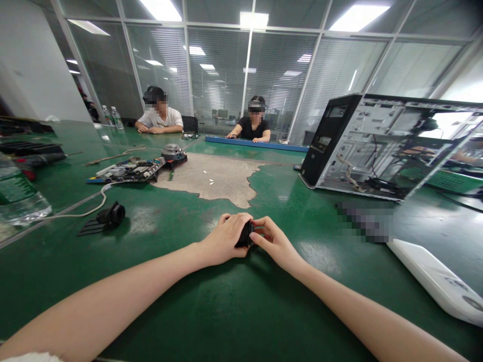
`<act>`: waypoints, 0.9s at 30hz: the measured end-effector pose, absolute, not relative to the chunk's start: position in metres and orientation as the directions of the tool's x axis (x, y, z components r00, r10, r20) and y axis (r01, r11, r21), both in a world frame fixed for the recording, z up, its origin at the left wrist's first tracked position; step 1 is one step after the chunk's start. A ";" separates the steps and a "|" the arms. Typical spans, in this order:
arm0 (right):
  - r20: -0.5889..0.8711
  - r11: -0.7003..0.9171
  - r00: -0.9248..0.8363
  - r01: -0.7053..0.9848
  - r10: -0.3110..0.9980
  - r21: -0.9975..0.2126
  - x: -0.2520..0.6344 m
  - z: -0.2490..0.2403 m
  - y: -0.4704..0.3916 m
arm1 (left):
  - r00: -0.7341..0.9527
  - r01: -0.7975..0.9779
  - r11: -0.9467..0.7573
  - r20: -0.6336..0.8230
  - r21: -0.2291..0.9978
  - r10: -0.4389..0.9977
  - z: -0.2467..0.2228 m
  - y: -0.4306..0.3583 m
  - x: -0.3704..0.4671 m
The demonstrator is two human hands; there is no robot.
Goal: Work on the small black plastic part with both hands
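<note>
A small black part (244, 234), whose exact kind I cannot make out, is between my two hands just above or on the green tabletop (211, 311). My left hand (228, 235) wraps over it from the left, with the fingers closed around its back and the thumb below. From the other side, my right hand (273, 241) pinches its right edge between thumb and fingers. Much of the part is hidden behind my left hand. Further left lies another black plastic piece (109, 217) with a round end and flat slats.
An opened computer case (362, 146) stands at right, with a white phone-like device (437, 279) nearer me. A circuit board (130, 170) with a cooler (173, 152) lies back left, near a cable (100, 201) and water bottle (20, 193). Two people sit across the table.
</note>
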State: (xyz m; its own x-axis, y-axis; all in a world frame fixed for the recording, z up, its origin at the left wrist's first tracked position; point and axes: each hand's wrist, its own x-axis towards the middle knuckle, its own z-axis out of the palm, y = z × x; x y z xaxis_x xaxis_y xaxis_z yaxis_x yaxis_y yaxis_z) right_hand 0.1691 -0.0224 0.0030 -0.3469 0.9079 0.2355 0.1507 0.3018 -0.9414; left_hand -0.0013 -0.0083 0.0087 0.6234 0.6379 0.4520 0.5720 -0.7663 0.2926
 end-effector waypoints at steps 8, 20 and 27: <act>0.340 0.412 -0.327 0.183 0.882 -0.893 0.169 0.004 -0.026 | 0.622 0.574 -0.765 0.452 0.293 0.639 0.009 -0.008 -0.002; 0.310 0.401 -0.346 0.233 0.886 -0.886 0.168 0.005 -0.026 | 0.622 0.571 -0.765 0.450 0.299 0.641 0.009 -0.009 -0.001; 0.429 0.521 -0.324 0.295 0.843 -0.801 0.169 0.004 -0.028 | 0.623 0.570 -0.767 0.454 0.295 0.638 0.009 -0.009 -0.001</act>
